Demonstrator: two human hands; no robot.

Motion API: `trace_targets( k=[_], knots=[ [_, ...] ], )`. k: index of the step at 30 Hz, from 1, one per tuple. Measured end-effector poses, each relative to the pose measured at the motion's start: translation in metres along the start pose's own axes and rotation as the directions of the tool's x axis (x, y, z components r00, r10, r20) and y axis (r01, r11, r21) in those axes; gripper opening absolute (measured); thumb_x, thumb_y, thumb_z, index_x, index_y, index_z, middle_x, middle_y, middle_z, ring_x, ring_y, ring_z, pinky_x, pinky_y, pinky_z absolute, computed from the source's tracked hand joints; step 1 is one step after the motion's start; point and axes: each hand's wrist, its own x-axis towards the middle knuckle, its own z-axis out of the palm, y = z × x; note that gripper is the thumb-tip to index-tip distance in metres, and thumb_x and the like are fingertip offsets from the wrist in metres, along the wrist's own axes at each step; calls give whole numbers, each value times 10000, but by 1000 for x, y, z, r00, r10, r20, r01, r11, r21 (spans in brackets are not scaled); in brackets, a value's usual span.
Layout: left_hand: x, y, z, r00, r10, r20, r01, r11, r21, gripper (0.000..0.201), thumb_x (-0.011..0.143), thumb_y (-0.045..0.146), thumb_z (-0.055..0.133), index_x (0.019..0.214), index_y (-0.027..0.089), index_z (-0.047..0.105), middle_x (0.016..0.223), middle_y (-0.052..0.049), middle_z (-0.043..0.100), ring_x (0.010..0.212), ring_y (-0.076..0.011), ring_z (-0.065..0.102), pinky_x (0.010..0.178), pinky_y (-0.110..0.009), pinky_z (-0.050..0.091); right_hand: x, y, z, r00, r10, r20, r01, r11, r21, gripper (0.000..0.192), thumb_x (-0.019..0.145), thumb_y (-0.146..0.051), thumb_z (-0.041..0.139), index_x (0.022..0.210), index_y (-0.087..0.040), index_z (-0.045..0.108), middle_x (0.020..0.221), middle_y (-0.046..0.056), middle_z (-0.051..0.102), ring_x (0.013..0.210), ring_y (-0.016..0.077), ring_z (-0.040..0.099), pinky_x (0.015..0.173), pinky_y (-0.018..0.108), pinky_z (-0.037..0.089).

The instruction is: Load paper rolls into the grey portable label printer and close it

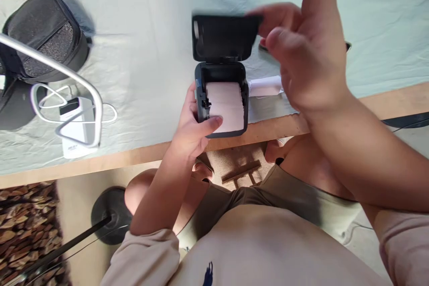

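A small black label printer (198, 71) is held at the table's front edge with its lid (223, 38) raised. Inside it sits a roll of white paper (226, 105). My left hand (194, 129) grips the printer's left side, its thumb lying over the front of the paper. At the lid's upper right corner is my right hand (308, 49), slightly blurred, with fingers apart. One of its fingertips touches or passes behind that corner; I cannot tell which. A white paper piece (266, 86) lies just right of the printer, partly hidden by my right hand.
The table (144, 76) has a pale green cloth and a wooden front edge. At left are a black case (43, 35), a white box-shaped device (78, 129) with a white cable, and a curved white tube (67, 71) crossing above. A dark object shows behind my right hand.
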Motion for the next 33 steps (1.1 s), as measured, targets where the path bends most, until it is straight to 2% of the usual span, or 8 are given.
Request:
trace_targets(
  k=[3, 8, 11, 14, 20, 25, 28, 33],
  knots=[
    [-2, 0, -1, 999, -12, -33, 13, 1000, 10, 780, 563, 110, 870, 1273, 252, 579, 1058, -12, 710, 904, -199, 722, 760, -276, 583, -1, 0, -1, 999, -52, 3, 52, 998, -33, 385, 898, -400, 490, 1168, -132, 543, 896, 14, 627, 990, 136, 666, 843, 300, 496],
    [-6, 3, 3, 998, -47, -46, 44, 998, -48, 713, 629, 241, 823, 1305, 252, 599, 1027, -41, 724, 995, -286, 736, 862, -396, 609, -9, -6, 0, 976, -80, 203, 126, 965, -228, 349, 890, -319, 604, 1186, -136, 623, 1215, 61, 694, 1148, 127, 659, 963, 275, 515],
    [-7, 3, 3, 999, -29, -21, 26, 993, -118, 507, 722, 425, 775, 1171, 208, 687, 1099, -92, 734, 1145, -319, 699, 946, -412, 618, -16, -14, 6, 937, -115, 331, 229, 916, -329, 409, 909, -350, 600, 1285, -194, 573, 1307, 51, 660, 1188, 116, 642, 988, 245, 547],
    [-7, 3, 2, 998, -53, 18, 55, 991, -125, 463, 752, 486, 749, 1121, 207, 731, 1182, -106, 722, 1230, -341, 664, 970, -406, 624, -22, -23, 11, 911, -73, 406, 239, 896, -375, 451, 939, -344, 544, 1366, -206, 508, 1381, 73, 600, 1252, 153, 610, 1005, 284, 563],
    [-8, 3, 0, 998, -56, 38, 60, 994, -95, 424, 789, 467, 749, 1115, 197, 737, 1052, -91, 724, 988, -273, 721, 852, -366, 650, -24, -23, 13, 894, -41, 446, 268, 846, -460, 424, 972, -334, 519, 1387, -245, 503, 1388, 65, 577, 1246, 174, 619, 966, 304, 568],
    [-5, 4, 6, 1000, -16, -20, 13, 990, -139, 470, 948, 604, 559, 1118, 216, 763, 1233, -62, 729, 1239, -272, 664, 993, -368, 619, -21, -14, 10, 922, -108, 371, 276, 855, -438, 431, 968, -419, 515, 1337, -199, 556, 1376, 86, 585, 1237, 168, 612, 1023, 325, 559],
    [-1, 4, 6, 996, -44, -82, 34, 992, -124, 429, 988, 555, 535, 1141, 224, 761, 1211, -39, 749, 1291, -261, 640, 1051, -351, 580, -20, -13, 7, 920, -149, 362, 304, 854, -423, 436, 967, -424, 507, 1322, -178, 566, 1379, 100, 597, 1229, 159, 624, 1029, 317, 564],
    [4, 2, -2, 975, -93, -200, 65, 988, -138, 296, 967, 395, 558, 993, 183, 763, 1013, -45, 774, 1024, -208, 734, 895, -299, 632, -22, -14, 4, 874, -98, 477, 323, 849, -418, 515, 921, -352, 558, 1413, -236, 463, 1512, 73, 518, 1347, 183, 582, 1096, 360, 562]
  ],
)
